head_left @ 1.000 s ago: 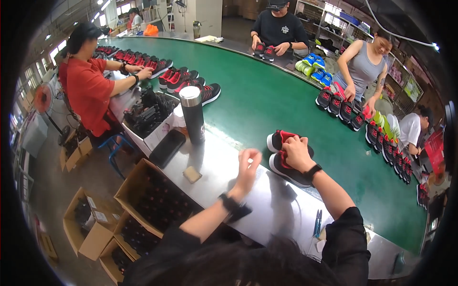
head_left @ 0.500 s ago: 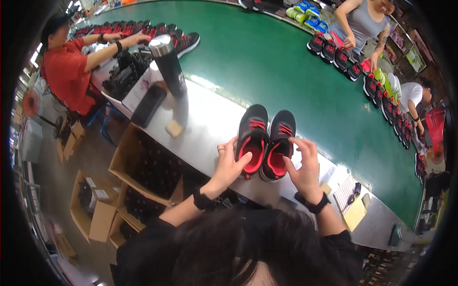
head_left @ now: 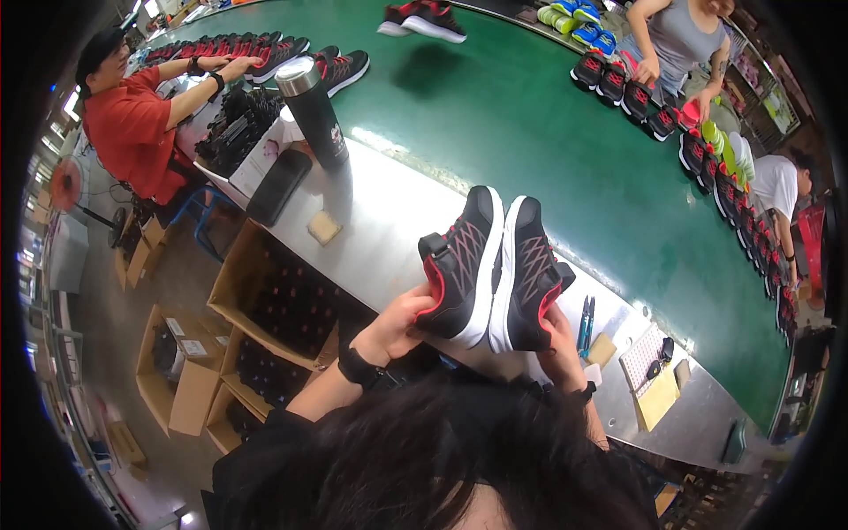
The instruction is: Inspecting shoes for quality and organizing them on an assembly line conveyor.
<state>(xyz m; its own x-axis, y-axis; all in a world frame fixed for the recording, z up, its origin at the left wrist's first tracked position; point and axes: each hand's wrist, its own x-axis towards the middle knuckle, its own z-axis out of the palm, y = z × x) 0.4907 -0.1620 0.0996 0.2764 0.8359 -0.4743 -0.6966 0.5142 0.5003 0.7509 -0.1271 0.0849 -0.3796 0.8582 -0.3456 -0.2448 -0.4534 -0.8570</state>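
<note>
My left hand [head_left: 399, 322] grips a black sneaker [head_left: 456, 274] by its red-lined heel opening. In my right hand [head_left: 556, 343] is the matching black sneaker [head_left: 533, 265], held by the heel in the same way. Both shoes are tipped on their sides, white soles facing each other and nearly touching, toes pointing away from me. Crossed red lines show on their uppers. Some of my fingers are hidden inside the openings. The pair is above the metal worktop [head_left: 375, 265], near its front edge. Beside my right hand lie blue-handled snips [head_left: 586, 325].
A black tumbler [head_left: 314, 115], a dark case [head_left: 279, 187] and a tan block [head_left: 324, 228] occupy the left worktop. Beyond runs a green belt [head_left: 530, 141], with a sneaker pair [head_left: 422, 19] above its far side. Cartons [head_left: 238, 291] stand lower left. Co-workers handle shoes at both sides.
Both sneakers have gone from standing upright to tipped sideways, soles together, with my hands now gripping their heels. The snips have come into view. Another sneaker pair has moved over the belt's far side.
</note>
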